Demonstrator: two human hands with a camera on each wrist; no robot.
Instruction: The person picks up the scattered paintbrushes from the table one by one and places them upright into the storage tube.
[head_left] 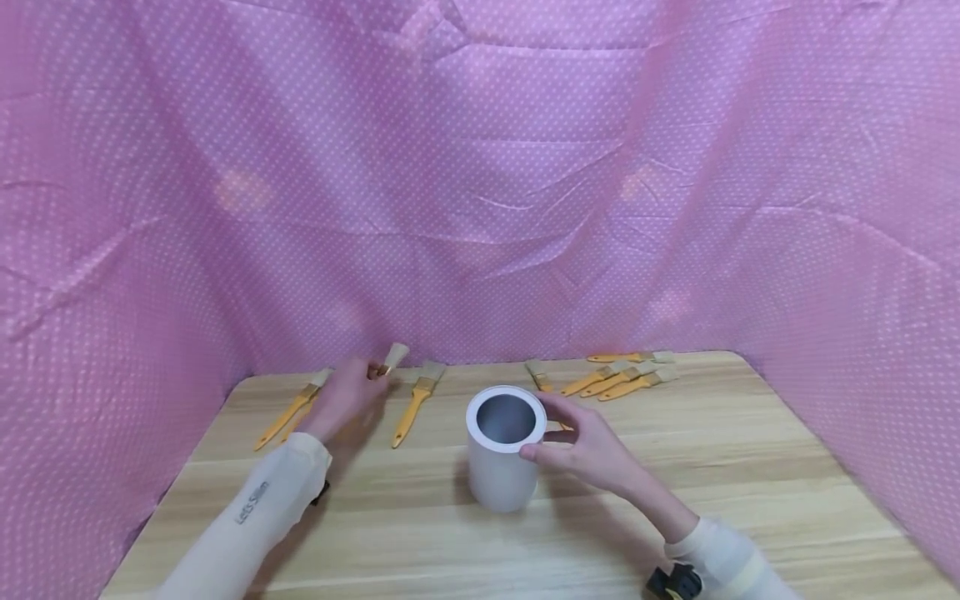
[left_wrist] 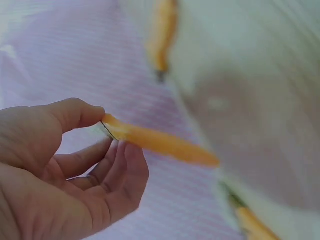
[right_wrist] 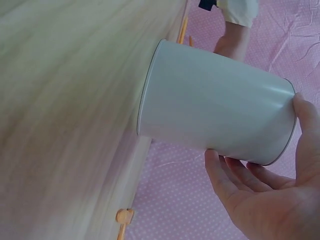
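Observation:
My left hand (head_left: 347,402), at the back left of the table, pinches a paintbrush (left_wrist: 162,143) between thumb and fingers near the metal band. Its pale bristles (head_left: 396,356) stick out beyond the fingers in the head view; the yellow handle shows in the left wrist view. A white cylindrical can (head_left: 502,479) stands upright in the middle of the table, its grey inside visible through the top opening. Around the can's right side my right hand (head_left: 592,450) curves, thumb and fingers near the rim. The right wrist view shows those fingertips touching the can wall (right_wrist: 215,105).
Between the left hand and the can lies one paintbrush (head_left: 412,410). Two more, one being a brush (head_left: 288,414), lie left of the hand, partly covered. Several brushes (head_left: 637,383) lie at the back right. A brush (head_left: 538,375) lies behind the can. Pink dotted cloth (head_left: 480,183) encloses the table.

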